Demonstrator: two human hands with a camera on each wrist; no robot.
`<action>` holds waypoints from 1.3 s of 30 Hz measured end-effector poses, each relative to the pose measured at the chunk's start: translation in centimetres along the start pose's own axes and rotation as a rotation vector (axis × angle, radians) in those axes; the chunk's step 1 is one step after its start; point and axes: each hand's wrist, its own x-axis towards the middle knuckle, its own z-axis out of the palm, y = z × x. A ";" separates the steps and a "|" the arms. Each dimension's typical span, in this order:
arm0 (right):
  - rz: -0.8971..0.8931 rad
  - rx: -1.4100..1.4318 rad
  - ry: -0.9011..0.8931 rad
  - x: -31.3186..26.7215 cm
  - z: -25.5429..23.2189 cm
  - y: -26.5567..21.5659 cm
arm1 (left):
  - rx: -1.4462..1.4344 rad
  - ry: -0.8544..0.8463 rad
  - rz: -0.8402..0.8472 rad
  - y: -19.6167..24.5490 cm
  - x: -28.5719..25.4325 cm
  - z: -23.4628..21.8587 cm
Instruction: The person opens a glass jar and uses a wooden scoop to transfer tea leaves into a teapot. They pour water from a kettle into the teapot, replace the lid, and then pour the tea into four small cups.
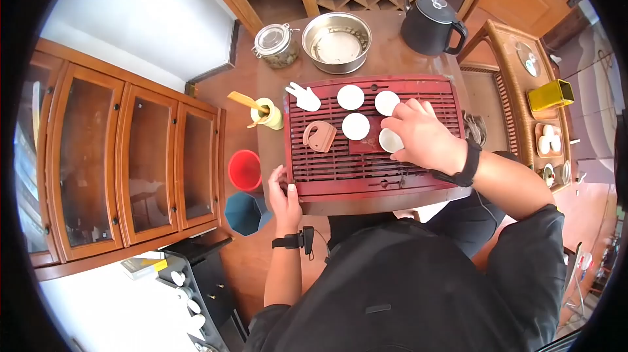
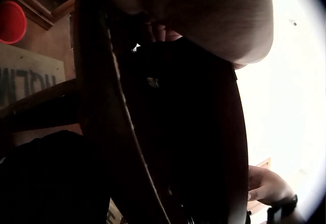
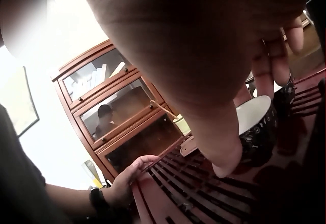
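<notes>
My right hand (image 1: 422,131) reaches over the right half of a red slatted tea tray (image 1: 314,190). Its thumb and fingers pinch a small teacup (image 1: 390,141), white inside; the right wrist view shows the same cup (image 3: 258,132) with a dark patterned outside. Three more teacups stand close by: one (image 1: 355,126) to its left, one (image 1: 350,97) behind that, and another (image 1: 386,102) beside the fingers. At the tray's front left corner, my left hand (image 1: 282,203) grips the edge. A brown clay piece with a loop (image 1: 320,137) and a white hand-shaped ornament (image 1: 304,98) sit on the left slats.
Behind the tray are a clip-lid glass jar (image 1: 277,45), a steel bowl (image 1: 336,43) and a black kettle (image 1: 433,25). A pale green holder with wooden tools (image 1: 267,115) stands left of the tray. Lower down are a red bin (image 1: 244,169) and a wicker side table (image 1: 517,90).
</notes>
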 end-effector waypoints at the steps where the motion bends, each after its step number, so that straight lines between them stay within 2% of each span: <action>1: -0.001 -0.004 0.003 0.0 0.2 -0.1 | -0.009 0.001 0.005 -0.2 -0.1 0.0; 18: 0.073 -0.124 -0.039 0.1 1.6 -1.3 | -0.053 0.018 0.064 -0.9 -0.2 0.1; 20: 0.043 -0.105 0.101 -0.5 0.9 -2.1 | -0.049 0.024 0.038 -1.0 -0.3 0.0; 22: 0.033 -0.044 0.177 -1.9 -1.0 -2.9 | 0.089 0.089 0.009 -1.3 -0.2 0.3; 23: 0.008 -0.031 0.227 -2.7 -1.8 -3.0 | 0.096 0.081 0.017 -0.7 -0.2 0.4; 24: -0.021 -0.009 0.260 -4.2 -2.7 -3.2 | 0.014 0.073 -0.050 -0.1 -0.3 0.6; 26: -0.096 0.077 0.346 -6.0 -5.0 -3.4 | 0.070 0.020 0.043 -0.1 -0.1 0.1; 27: -0.053 0.229 0.306 -7.4 -6.5 -3.6 | 0.140 0.007 0.091 -0.4 -0.1 -0.2; 29: -0.015 0.366 0.318 -10.5 -8.2 -2.4 | 0.080 0.017 0.092 0.0 0.0 -0.1; 31: 0.252 0.839 0.320 -14.2 -7.1 0.9 | 0.015 0.019 0.061 0.1 -0.1 -0.1; 35: 0.526 0.714 0.648 -20.2 -3.3 8.9 | -0.060 0.056 -0.033 -0.1 -0.2 0.3; 39: 0.793 1.007 0.830 -26.1 3.0 14.5 | 0.037 0.126 -0.082 -1.2 -0.3 1.0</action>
